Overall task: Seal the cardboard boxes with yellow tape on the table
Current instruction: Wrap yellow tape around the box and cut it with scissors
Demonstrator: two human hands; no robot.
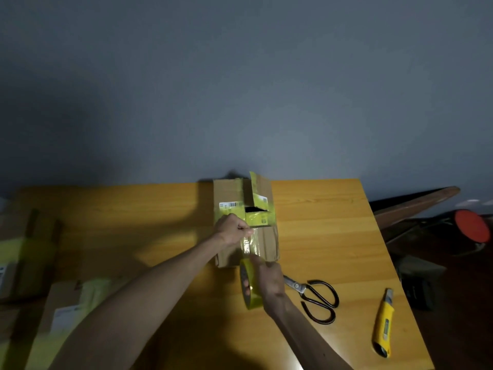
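Yellow tape [253,300] between right hand [269,283] and left hand [232,229], against box [229,193]

brown cardboard box [231,194] on wooden table [333,222] behind right hand [269,284] gripping yellow tape roll [249,289]; left hand [232,229] pinches tape strip [248,245] atop box; black-handled scissors [317,297] right of grip, yellow utility knife [384,324] farther right

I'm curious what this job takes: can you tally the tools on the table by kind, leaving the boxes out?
Yellow tape roll: 1
Scissors: 1
Yellow utility knife: 1
Total: 3
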